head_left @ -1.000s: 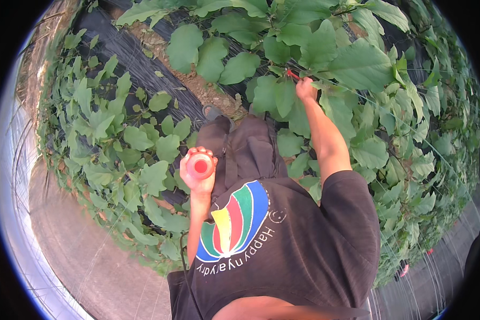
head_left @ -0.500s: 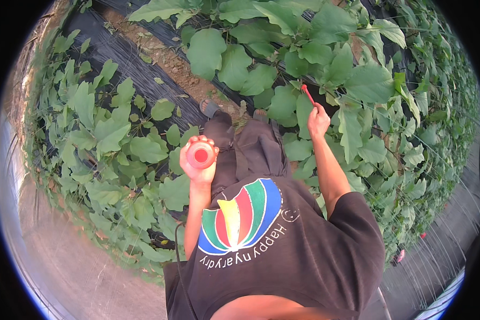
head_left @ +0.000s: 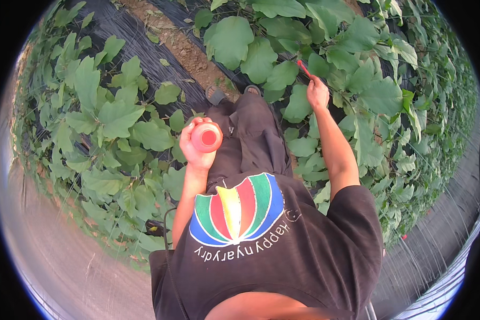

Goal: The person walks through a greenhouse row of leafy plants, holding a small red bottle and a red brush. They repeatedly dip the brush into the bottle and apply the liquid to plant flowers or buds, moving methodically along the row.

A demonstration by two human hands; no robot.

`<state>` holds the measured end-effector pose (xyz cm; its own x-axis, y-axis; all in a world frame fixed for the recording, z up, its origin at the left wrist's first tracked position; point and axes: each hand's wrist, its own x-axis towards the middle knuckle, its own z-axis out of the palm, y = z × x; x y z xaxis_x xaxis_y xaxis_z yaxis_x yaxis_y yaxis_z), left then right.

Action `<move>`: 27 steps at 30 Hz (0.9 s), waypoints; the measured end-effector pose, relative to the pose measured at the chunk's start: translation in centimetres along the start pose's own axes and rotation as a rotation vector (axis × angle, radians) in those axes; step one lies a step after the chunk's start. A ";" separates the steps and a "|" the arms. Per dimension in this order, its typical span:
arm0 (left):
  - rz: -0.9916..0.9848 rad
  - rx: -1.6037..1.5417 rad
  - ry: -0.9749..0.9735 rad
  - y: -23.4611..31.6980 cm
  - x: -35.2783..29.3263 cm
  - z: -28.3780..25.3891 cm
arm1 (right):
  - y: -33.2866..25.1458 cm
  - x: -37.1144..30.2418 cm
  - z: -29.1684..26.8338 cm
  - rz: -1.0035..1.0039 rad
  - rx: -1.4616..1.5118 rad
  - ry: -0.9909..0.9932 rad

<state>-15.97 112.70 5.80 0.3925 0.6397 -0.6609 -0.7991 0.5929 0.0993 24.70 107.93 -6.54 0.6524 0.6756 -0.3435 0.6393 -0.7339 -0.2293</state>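
Observation:
My left hand (head_left: 197, 154) is wrapped round a pinkish-red bottle (head_left: 214, 140), held in front of my left thigh. The bottle's round red mouth faces up toward me. Farther out on the right, my right hand (head_left: 318, 95) is closed on a thin red stick (head_left: 305, 70) with a slightly thicker tip. That tip is among the broad leaves (head_left: 280, 76) of a green plant; whether it touches a leaf or stem, I cannot tell.
Leafy plants (head_left: 117, 117) crowd my left side, and a denser row (head_left: 410, 128) runs along my right. Black plastic sheeting (head_left: 138, 53) covers the ground, with a strip of bare soil (head_left: 181, 50) between sheets. My sandalled feet (head_left: 216, 96) stand between the plants.
My right hand and the red stick have moved farther out among the leaves. The left hand with the bottle has shifted slightly up and right in view, and the whole view has moved a little.

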 end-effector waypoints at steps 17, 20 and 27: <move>0.343 -0.160 0.151 -9.3 -2.8 -0.1 | -1.9 15.9 -0.6 -0.344 0.133 0.001; 0.397 -0.107 0.177 -10.3 -2.5 0.8 | -1.7 15.9 -1.6 -0.397 0.043 0.002; 0.395 -0.099 0.167 -11.9 -2.0 1.5 | 0.5 16.8 0.3 -0.205 -0.312 -0.263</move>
<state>-6.60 105.09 7.07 -0.0248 0.7153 -0.6984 -0.9160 0.2636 0.3024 35.82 118.88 -12.71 0.3998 0.7343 -0.5486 0.8627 -0.5036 -0.0455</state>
